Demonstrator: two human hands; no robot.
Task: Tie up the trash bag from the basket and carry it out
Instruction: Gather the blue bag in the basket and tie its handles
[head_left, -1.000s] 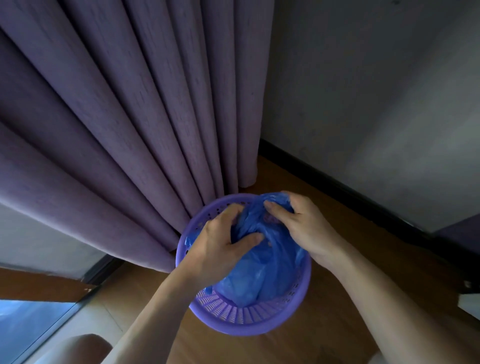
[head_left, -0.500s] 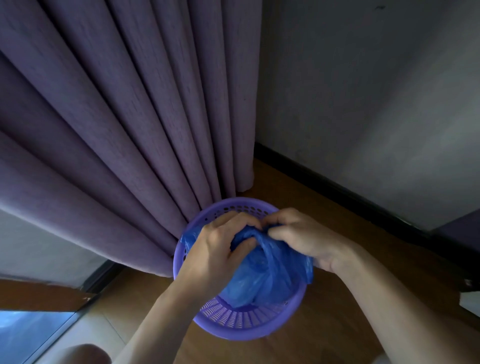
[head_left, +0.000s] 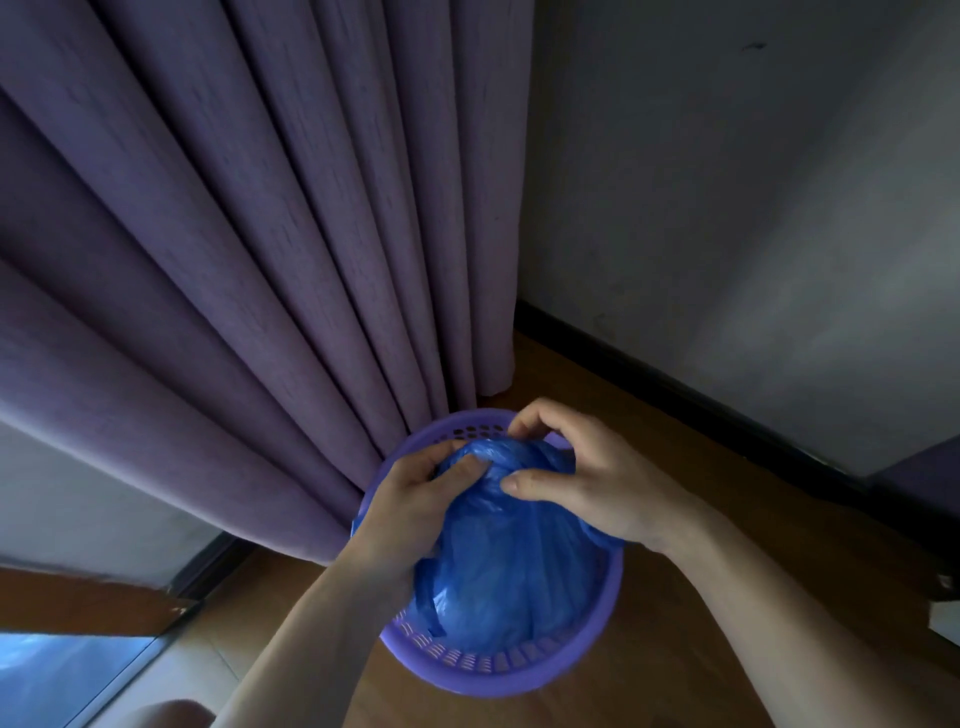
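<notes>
A blue plastic trash bag (head_left: 514, 571) sits inside a round purple perforated basket (head_left: 524, 675) on the wooden floor. The bag's top is gathered into a twisted bunch above the basket's rim. My left hand (head_left: 410, 509) grips the left side of that bunch, thumb pressed on the plastic. My right hand (head_left: 587, 478) holds the right side, fingers curled over the twisted top. A loose strip of bag hangs down at the lower left of the bag. What the bag holds is hidden.
Purple curtains (head_left: 260, 234) hang just behind and left of the basket. A grey wall (head_left: 753, 208) with a dark baseboard (head_left: 701, 405) runs along the right. Wooden floor (head_left: 727, 649) lies around the basket. A glass door edge (head_left: 78, 670) shows at lower left.
Both hands have drawn the open bag mouth together and twisted it into a tight bunch. The bag has risen out of the basket.
</notes>
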